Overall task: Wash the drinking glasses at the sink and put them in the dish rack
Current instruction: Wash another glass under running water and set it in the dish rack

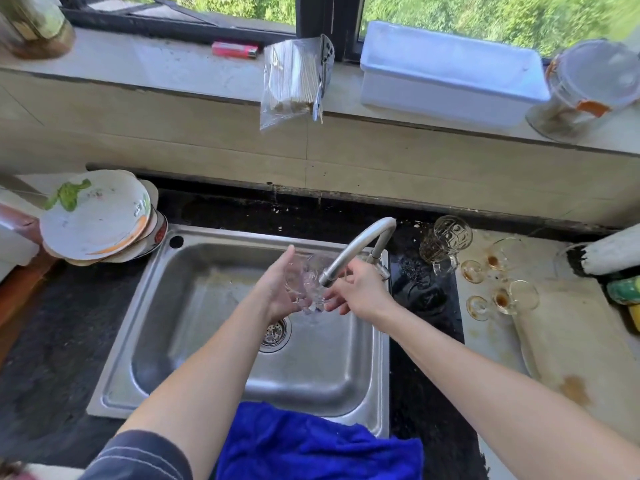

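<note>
Clear, wet glass (306, 284) held under the tap (360, 244).

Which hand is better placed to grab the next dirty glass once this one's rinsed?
Right. The stained glasses stand on the counter right of the sink, nearer the right hand; the left hand would have to cross the tap.

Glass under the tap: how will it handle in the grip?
Probably slippery: the faucet seems to run water over the glass and over the left hand and right hand holding it. Likely fragile: clear, thin-looking walls, held over a steel sink. Seems light, since the hands only cradle it.
</note>
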The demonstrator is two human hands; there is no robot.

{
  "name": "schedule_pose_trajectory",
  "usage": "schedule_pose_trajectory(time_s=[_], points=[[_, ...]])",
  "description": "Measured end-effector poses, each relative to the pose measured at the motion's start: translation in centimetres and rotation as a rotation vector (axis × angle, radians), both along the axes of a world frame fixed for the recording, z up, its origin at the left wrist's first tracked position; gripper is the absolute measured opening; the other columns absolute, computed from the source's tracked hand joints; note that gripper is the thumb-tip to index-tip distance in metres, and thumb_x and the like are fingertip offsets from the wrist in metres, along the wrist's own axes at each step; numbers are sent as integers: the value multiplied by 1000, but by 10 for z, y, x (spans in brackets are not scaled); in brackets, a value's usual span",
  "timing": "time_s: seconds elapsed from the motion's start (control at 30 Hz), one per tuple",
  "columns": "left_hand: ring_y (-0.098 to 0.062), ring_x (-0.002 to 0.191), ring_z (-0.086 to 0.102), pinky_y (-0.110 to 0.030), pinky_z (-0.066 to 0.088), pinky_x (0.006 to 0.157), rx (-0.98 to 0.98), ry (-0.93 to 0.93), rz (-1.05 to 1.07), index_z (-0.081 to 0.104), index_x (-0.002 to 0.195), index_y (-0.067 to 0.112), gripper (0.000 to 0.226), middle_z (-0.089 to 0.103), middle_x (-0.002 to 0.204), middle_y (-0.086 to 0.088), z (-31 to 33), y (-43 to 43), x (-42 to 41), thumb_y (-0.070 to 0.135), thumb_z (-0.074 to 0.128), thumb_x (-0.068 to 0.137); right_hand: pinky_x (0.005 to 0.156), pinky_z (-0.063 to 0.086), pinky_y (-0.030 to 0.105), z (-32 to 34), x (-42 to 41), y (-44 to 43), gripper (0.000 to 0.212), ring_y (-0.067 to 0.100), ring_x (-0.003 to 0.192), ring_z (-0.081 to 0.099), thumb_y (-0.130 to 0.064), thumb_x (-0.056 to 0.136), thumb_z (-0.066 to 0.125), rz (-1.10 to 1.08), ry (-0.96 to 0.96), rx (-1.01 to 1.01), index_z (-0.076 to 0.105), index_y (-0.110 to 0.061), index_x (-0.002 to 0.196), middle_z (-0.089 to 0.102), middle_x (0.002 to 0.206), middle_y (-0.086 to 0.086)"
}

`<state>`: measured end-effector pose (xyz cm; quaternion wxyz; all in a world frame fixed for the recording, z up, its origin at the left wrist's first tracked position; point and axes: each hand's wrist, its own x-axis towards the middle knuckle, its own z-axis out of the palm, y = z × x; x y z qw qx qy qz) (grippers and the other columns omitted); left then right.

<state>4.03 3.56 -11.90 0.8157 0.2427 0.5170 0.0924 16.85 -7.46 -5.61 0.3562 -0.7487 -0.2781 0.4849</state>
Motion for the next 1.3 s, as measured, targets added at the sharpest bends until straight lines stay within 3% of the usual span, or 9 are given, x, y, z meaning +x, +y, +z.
schedule_pose_trajectory(time_s=[0.13,0.27,0.4,0.5,0.67,0.8,0.97,1.13,1.3], points=[[-28,73,62,-31,44,64,29,72,125,57,94,17,31,65,83,-4,-5,4,8,44,65,82,75,50,30,-9,4,-22,17,11,84,61,-18,92,57,181,-495,126,65,-14,106,66,91,-4],[-21,58,57,-28,41,59,30,16,164,55,79,18,19,61,66,-1,-5,9,4,35,60,86,81,54,30,-21,2,-43,32,17,108,57,-12,80,65,481,-984,418,66,-10,113,65,110,2],[-18,62,59,-30,46,59,46,-25,122,56,83,17,18,59,85,-3,4,4,11,34,60,87,102,44,37,-24,-13,-14,54,25,134,34,-22,88,57,735,-959,129,46,-17,141,46,142,4],[-22,71,58,-35,45,67,106,45,192,57,88,15,21,60,93,-6,-1,15,-1,35,64,83,93,49,40,-24,-12,-13,59,24,131,36,-23,93,50,807,-923,116,31,-23,149,45,144,2],[-19,61,59,-29,44,61,72,93,190,61,87,17,20,63,78,-4,-5,8,-1,36,65,82,75,57,44,-27,-15,-14,57,36,117,49,-20,70,75,768,-1133,127,61,-14,125,65,124,5],[-19,64,57,-28,43,61,42,122,232,57,83,19,18,61,76,-2,-1,8,3,34,67,81,90,51,46,-23,-17,-18,59,41,125,45,-21,75,70,760,-1172,185,56,-15,132,62,128,4],[-19,63,58,-28,45,61,49,151,174,60,90,18,26,63,76,-2,-7,11,-2,38,69,77,79,52,39,-16,-10,-26,59,27,110,56,-16,74,71,825,-1099,245,56,-9,130,68,110,5],[-20,64,57,-29,43,61,68,151,77,59,75,20,22,60,77,-2,-4,7,3,40,68,79,99,36,43,-16,-11,-15,52,25,114,53,-16,84,55,923,-1047,210,45,-11,135,62,123,5],[-17,55,54,-26,38,57,58,162,51,61,80,20,22,63,64,0,-4,6,2,41,67,78,87,47,45,-19,-13,-9,53,33,119,55,-5,83,55,947,-1048,221,49,-3,135,57,134,14]])
